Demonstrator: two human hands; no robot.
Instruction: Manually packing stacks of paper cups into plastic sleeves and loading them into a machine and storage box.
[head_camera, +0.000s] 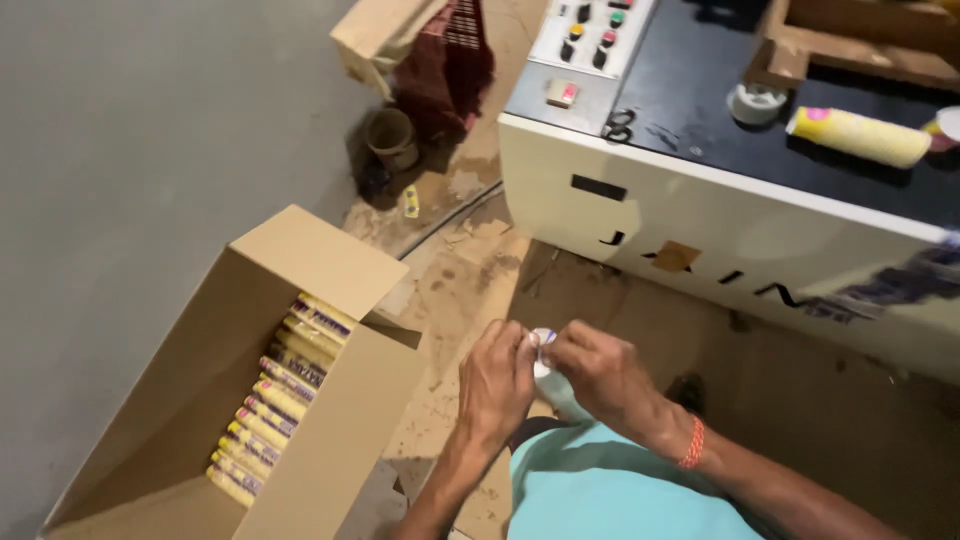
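Fingers (530, 345) of both hands pinch a small white roll (545, 350) (partly hidden) between them, right of an open cardboard box (330, 440) of yellow packets (275, 400).

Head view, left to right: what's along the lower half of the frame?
Open cardboard box with a row of yellow packs → left hand → small white object pinched between both hands → right hand → orange wristband. White machine cabinet sits farther back, right.
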